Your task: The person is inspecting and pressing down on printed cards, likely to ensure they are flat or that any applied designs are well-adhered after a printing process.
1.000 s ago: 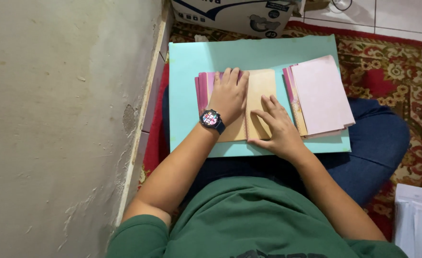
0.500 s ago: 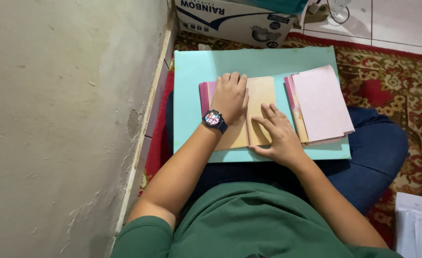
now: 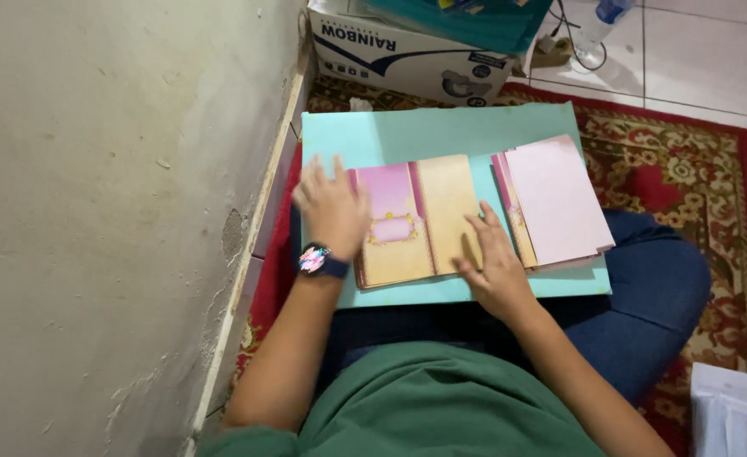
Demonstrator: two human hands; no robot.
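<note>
resting flat and open, my right hand (image 3: 496,269) presses the tan flap of the folded pink-and-tan card (image 3: 413,222) on the teal board (image 3: 407,131) across my lap. my left hand (image 3: 333,209), fingers spread, holds nothing beside the card's left edge. farther right lies a stack of pink cards (image 3: 557,201), with a cardboard box (image 3: 407,46) beyond the board.

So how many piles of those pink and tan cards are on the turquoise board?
2. One pile lies mid-board between the left hand and right hand. The other pile sits at the board's right side. How many cards each holds is hidden.
</note>
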